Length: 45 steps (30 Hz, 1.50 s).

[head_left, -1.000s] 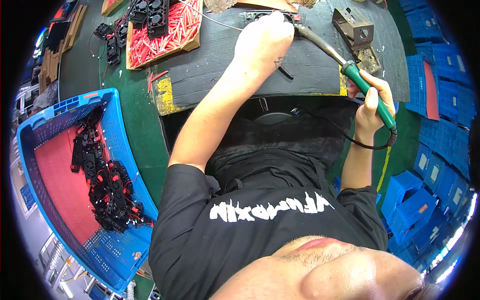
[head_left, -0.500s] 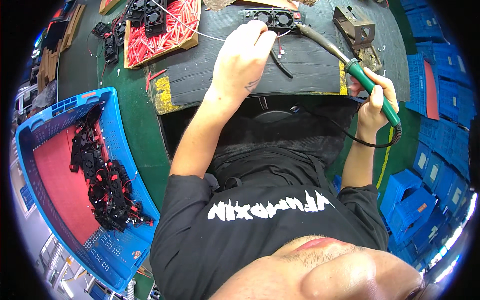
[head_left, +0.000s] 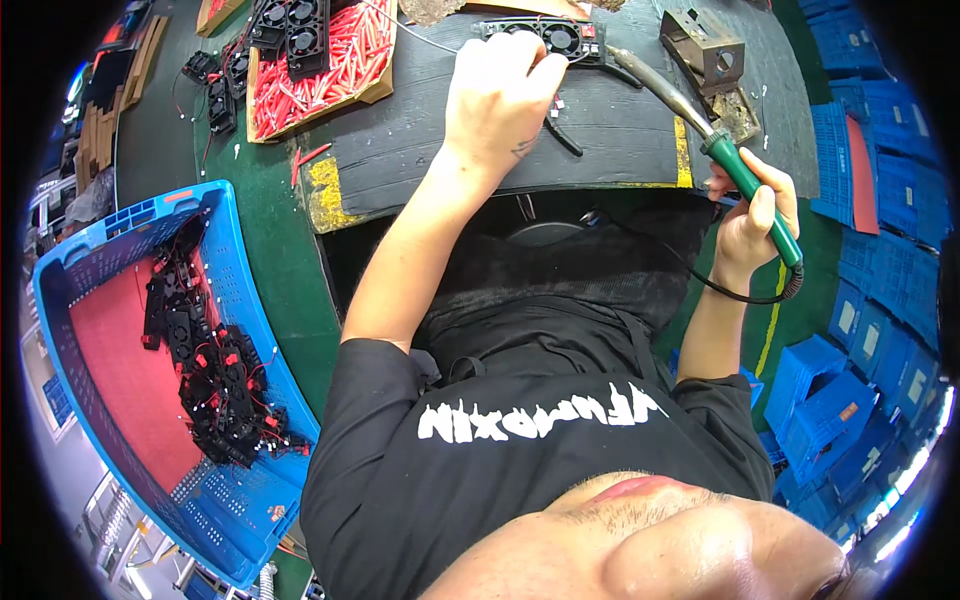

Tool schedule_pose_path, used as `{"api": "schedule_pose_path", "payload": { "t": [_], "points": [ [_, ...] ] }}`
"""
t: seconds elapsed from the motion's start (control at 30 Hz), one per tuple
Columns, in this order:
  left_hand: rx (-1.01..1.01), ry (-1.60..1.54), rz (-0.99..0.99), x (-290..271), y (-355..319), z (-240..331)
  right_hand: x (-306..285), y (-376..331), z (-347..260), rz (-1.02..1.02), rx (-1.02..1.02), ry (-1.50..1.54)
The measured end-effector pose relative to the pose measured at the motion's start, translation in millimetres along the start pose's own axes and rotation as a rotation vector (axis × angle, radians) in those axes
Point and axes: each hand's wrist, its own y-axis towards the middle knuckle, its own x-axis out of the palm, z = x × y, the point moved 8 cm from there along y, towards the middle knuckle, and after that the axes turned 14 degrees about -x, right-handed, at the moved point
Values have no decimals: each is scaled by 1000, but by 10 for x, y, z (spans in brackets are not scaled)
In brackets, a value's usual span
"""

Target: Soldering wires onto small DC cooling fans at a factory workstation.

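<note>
1. While the left hand (head_left: 500, 108) bears down at top centre of the frame, its bunched fingers cover part of a black twin-fan unit (head_left: 562, 40); whether they pinch a lead or merely press the housing, one cannot tell.

2. Lying flat on the dark workbench (head_left: 420, 150), the fan unit shows its right-hand fan and a red part at its right end.

3. At right of centre, the right hand (head_left: 768, 215) closes around the green handle of a soldering iron (head_left: 737, 170), whose metal barrel slants up and left toward that end. Contact at the tip is too small to confirm.

4. Good work here likely calls for a firm left hold, fingertips clear of the hot barrel, and a brief, steady touch that spares the plastic housing.

5. A thin pale wire (head_left: 415, 38) enters from the upper left toward the left hand; it is probably best held slack and away from the heat.

6. The iron's black cable (head_left: 755, 298) loops below the right hand. Leaving that loop loose should stop it tugging the tip off line.
</note>
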Motion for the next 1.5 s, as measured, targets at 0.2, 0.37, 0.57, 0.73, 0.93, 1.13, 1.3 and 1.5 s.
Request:
{"api": "schedule_pose_path", "payload": {
  "t": [0.2,0.37,0.57,0.73,0.93,1.13,1.3,1.5],
  "points": [
    [-52,-22,-1,15,15,-10,27,5,10,-2,10,2],
    [-24,-38,9,82,1,-23,82,6,26,-14,15,11],
    [-38,-45,-4,107,0,-25,71,-21,65,-20,32,19],
    [-25,-36,23,114,3,-19,83,-12,39,-26,18,8],
    [-46,-43,19,133,11,-13,82,-8,47,-35,23,9],
    [-41,-37,22,133,23,4,114,-7,-16,-64,-14,-33],
    [-63,-26,45,58,45,35,130,1,-24,-59,-9,-41],
    [-62,-25,40,56,58,55,106,-6,-31,-48,-22,-30]
  ]
}}
